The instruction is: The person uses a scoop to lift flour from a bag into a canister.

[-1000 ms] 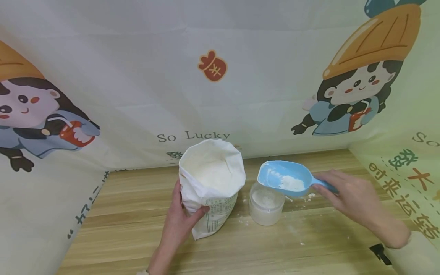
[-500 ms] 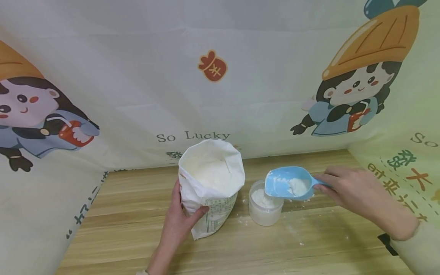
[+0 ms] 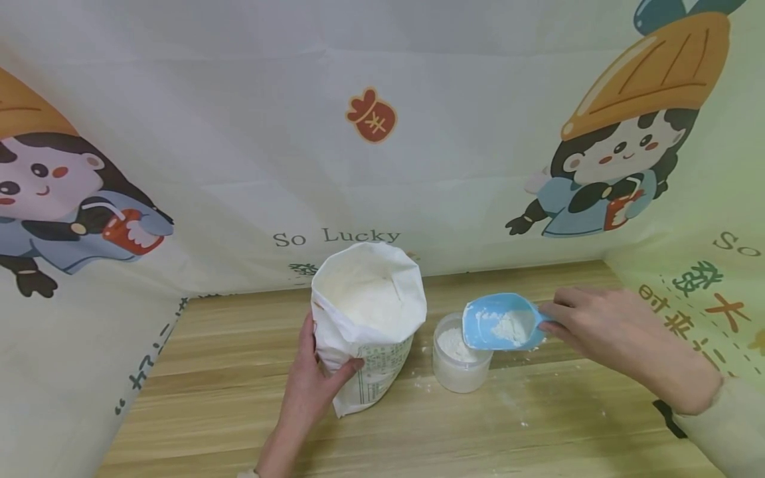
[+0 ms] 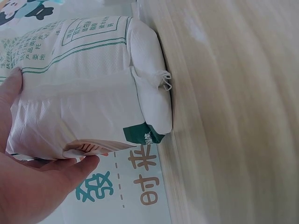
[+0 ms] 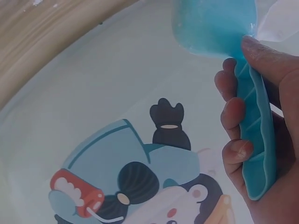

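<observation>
My left hand (image 3: 312, 385) grips the side of an open white bag (image 3: 382, 378) of white powder, thumb across its front. Green print and a stitched end of the bag (image 4: 79, 88) show in the left wrist view. In my right hand (image 3: 609, 328) is the handle of a light blue scoop (image 3: 484, 332), level and bearing some white powder (image 3: 512, 328). In the right wrist view, fingers wrap round the scoop's ribbed handle (image 5: 257, 154). The scoop's front hangs over the right side of a clear round jar (image 3: 462, 377), partly covering its mouth. White powder is heaped inside the jar.
Powder specks (image 3: 522, 423) lie scattered on the wooden tabletop (image 3: 209, 385) around the jar. A printed white cloth (image 3: 251, 133) with cartoon figures stands behind and at both sides of the table.
My right hand has shifted the scoop slightly right and down. White powder now shows as a higher heap in the jar. The left hand and the bag have stayed in place.
</observation>
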Motion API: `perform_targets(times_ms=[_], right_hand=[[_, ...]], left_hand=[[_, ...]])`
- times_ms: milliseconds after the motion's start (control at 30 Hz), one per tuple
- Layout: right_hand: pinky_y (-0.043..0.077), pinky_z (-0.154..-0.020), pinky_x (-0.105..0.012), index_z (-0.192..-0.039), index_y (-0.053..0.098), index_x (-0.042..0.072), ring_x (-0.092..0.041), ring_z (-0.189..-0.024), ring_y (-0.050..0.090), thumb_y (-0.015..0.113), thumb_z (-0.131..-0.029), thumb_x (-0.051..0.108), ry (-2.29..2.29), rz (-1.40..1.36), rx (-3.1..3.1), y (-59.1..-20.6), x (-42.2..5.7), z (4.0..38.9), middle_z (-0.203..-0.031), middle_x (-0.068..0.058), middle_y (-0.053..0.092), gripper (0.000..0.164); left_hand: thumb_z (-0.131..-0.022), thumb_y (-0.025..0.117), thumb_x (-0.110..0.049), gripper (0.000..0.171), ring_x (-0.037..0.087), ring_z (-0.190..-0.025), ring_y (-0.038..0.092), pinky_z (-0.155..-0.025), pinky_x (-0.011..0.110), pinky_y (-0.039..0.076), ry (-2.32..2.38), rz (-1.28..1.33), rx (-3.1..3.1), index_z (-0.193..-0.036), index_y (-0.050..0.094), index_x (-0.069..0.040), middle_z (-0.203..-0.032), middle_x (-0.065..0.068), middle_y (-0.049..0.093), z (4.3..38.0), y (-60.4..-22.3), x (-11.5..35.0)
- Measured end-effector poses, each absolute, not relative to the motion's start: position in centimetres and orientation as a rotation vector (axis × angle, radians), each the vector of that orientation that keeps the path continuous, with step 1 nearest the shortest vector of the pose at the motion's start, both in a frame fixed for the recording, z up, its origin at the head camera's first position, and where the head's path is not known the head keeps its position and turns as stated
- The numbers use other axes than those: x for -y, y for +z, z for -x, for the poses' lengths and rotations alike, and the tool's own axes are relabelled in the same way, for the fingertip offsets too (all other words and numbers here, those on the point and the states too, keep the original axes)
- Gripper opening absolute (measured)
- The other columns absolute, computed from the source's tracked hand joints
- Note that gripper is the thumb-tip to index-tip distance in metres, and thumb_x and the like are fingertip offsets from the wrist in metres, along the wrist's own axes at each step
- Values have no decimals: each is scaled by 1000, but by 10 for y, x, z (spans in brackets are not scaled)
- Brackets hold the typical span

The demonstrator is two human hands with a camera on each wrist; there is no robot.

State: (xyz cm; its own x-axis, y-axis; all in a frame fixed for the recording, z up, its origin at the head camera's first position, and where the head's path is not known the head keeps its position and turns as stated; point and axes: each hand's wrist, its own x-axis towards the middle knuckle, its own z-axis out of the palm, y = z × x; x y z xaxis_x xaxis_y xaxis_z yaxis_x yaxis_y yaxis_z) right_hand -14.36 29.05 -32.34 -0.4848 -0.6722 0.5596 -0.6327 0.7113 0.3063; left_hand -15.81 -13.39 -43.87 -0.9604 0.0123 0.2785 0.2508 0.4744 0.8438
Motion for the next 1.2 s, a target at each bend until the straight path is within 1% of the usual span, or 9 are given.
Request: perform_targets(times_ms=[233,267,333,433,500,567,800,967,1200], right_hand=[[32,-40,-26,-84,72,13,-11,-53,46,16,-112,50,-132,-1041,2239,-316,-281,145,-70,3,53,73],[31,-40,-26,-83,70,13,-11,-53,45,20,-113,49,-139,-1051,2239,-315,-280,146,-69,3,52,69],[29,-40,-25,-81,68,13,-11,-52,43,40,-110,45,-148,-1068,2238,-313,-279,147,-68,3,49,51],[30,-40,-26,-80,67,13,-12,-53,43,72,-91,32,-171,-1085,2240,-310,-275,148,-68,3,49,22],[32,-40,-26,-81,70,13,-12,-54,46,87,-76,25,-199,-1091,2246,-308,-273,148,-69,2,51,21],[36,-40,-27,-82,72,12,-14,-55,50,94,-70,25,-234,-1100,2248,-306,-269,148,-70,1,54,28],[52,-50,-34,-83,71,10,-21,-66,63,93,-72,21,-313,-1123,2253,-300,-257,146,-77,-2,63,27],[55,-55,-35,-84,72,9,-22,-69,64,94,-72,19,-356,-1124,2263,-298,-251,144,-79,-3,63,27],[56,-59,-33,-84,73,7,-21,-68,64,93,-66,-2,-380,-1151,2245,-298,-245,142,-81,-5,67,29]], left_hand=[[-79,92,-18,115,40,-134,52,-107,59,45,-1480,230,2484,-166,15,-20,-155,17,46,158,-439,134],[-79,92,-18,115,39,-134,52,-107,59,45,-1478,230,2484,-166,16,-20,-155,17,46,158,-439,134],[-80,92,-18,115,39,-134,52,-107,59,45,-1477,231,2483,-166,16,-21,-156,17,45,158,-439,134],[-80,92,-19,114,38,-135,51,-107,59,45,-1478,229,2486,-166,16,-22,-156,16,45,159,-439,134],[-80,91,-19,114,39,-135,51,-107,59,45,-1477,224,2491,-166,16,-22,-156,16,45,159,-439,134],[-80,91,-19,115,39,-135,51,-107,59,45,-1475,215,2499,-166,15,-23,-156,16,44,158,-439,134],[-80,91,-20,115,39,-134,52,-105,59,46,-1456,210,2505,-166,15,-23,-156,16,45,158,-439,134],[-80,91,-20,115,39,-134,52,-105,58,46,-1450,217,2500,-166,15,-23,-156,15,45,159,-440,134],[-80,91,-20,116,40,-134,52,-105,59,46,-1453,213,2506,-166,14,-22,-156,17,45,158,-439,134]])
